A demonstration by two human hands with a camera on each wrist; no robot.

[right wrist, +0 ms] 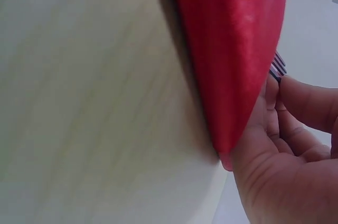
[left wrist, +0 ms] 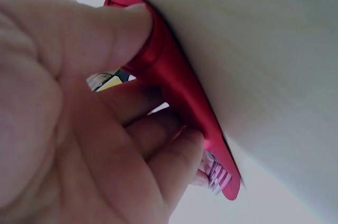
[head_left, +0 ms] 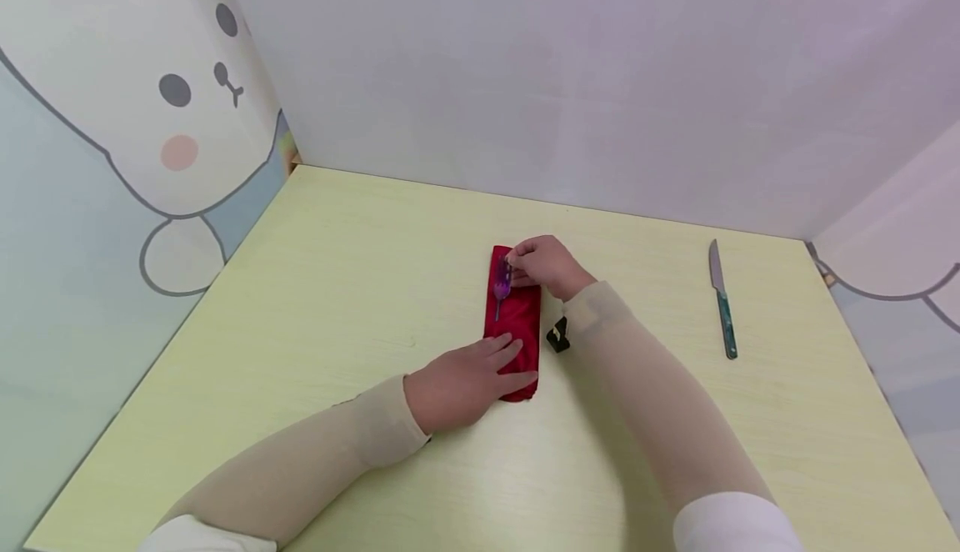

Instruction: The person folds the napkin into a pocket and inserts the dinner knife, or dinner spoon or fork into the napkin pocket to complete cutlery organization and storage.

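Observation:
A long strip of folded, shiny red cloth (head_left: 517, 318) lies on the table. My left hand (head_left: 461, 381) rests on its near part, fingers spread; thumb (left wrist: 124, 31) and fingertips touch the cloth in the left wrist view. Over the cloth's far part, my right hand (head_left: 550, 267) pinches a fork (head_left: 502, 287) between thumb and fingers. The fork looks purplish on the cloth, and its thin neck points toward the left hand. Dark tines of the fork (right wrist: 280, 64) show past the thumb in the right wrist view. My right fingers hide part of it.
A table knife (head_left: 722, 298) with a green handle lies to the right on the pale wooden table (head_left: 360, 277). A small black object (head_left: 558, 335) shows under the right wrist. Curtain-like walls (head_left: 525, 77) stand along the back and sides.

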